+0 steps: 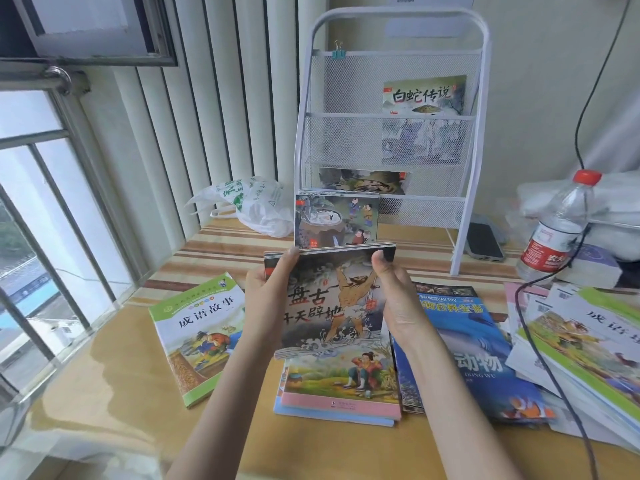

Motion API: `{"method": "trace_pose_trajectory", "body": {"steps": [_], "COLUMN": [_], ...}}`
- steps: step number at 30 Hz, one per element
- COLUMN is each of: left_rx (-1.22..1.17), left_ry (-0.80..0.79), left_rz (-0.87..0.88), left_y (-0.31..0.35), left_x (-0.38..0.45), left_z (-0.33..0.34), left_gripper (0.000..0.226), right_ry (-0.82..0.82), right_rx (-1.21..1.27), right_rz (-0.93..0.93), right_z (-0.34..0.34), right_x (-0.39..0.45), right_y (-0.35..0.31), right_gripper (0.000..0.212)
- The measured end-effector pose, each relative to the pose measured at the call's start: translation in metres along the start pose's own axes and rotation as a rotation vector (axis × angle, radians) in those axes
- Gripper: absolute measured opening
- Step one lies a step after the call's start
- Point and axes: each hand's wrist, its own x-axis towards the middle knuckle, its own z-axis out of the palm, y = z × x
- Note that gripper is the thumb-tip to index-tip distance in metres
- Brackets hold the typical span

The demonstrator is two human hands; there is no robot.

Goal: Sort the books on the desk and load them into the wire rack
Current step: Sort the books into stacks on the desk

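A green-covered book (198,337) lay on the bench (114,403) left of the left hand (268,299). Left hand and right hand (394,296) gripped a stack of picture books (332,299) between them. Beyond stood the wire rack (391,133); a blue book (467,355) lay right of the right hand.

A thin stack of picture books (332,299) is held tilted above the desk (114,375). Other books lie flat around it. Far behind, the white wire rack (388,133) holds two books.
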Motion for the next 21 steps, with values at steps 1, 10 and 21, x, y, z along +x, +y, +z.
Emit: {"method": "trace_pose_trajectory", "body": {"steps": [1, 10, 21], "left_rx": [0.003, 0.123, 0.279], "left_ry": [-0.021, -0.089, -0.046], "left_rz": [0.008, -0.011, 0.033], "left_y": [-0.004, -0.04, -0.051], "left_x": [0.0, -0.017, -0.013], "left_z": [-0.002, -0.015, -0.012], "left_gripper": [0.034, 0.056, 0.011], "right_ry": [-0.002, 0.026, 0.066], "right_rx": [-0.033, -0.123, -0.183], "right_rz": [0.011, 0.093, 0.021], "right_z": [0.0, -0.005, -0.005], "right_x": [0.0, -0.01, -0.008], "right_y": [0.003, 0.032, 0.045], "right_gripper": [0.085, 0.072, 0.036]}}
